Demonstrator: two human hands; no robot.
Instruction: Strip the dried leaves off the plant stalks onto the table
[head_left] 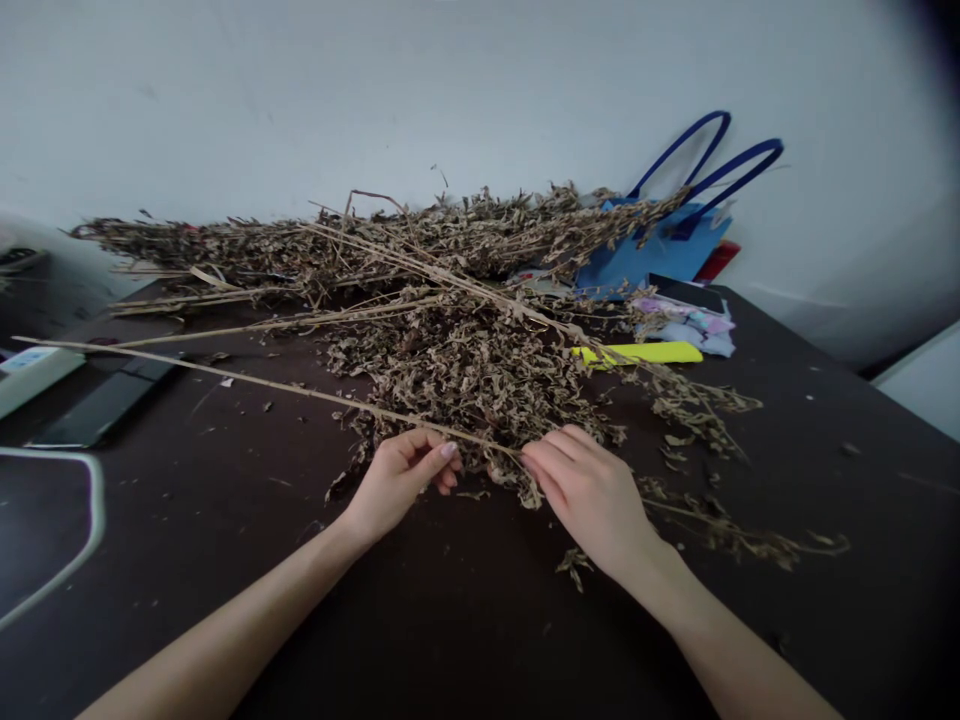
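A long dried plant stem [300,390] slants across the table from the far left down to my right hand [592,490]. My right hand pinches it near its leafy end, which runs on beneath and past the palm. Just below the stem, my left hand [405,475] is closed, thumb bent in against curled fingers; what they hold, if anything, is hidden. Behind both hands spreads a loose heap of crumpled dry leaves [465,370], reaching almost to the fingertips. A small leaf sprig [575,567] lies in front of my right wrist.
Bundled dried plants [450,240] lie along the wall. At the back right stand a blue bag [645,255] with dark handles and a yellow strip [660,353]. A phone [112,400] and a white cable [96,510] lie left. Leafy stem ends [750,535] stick out right.
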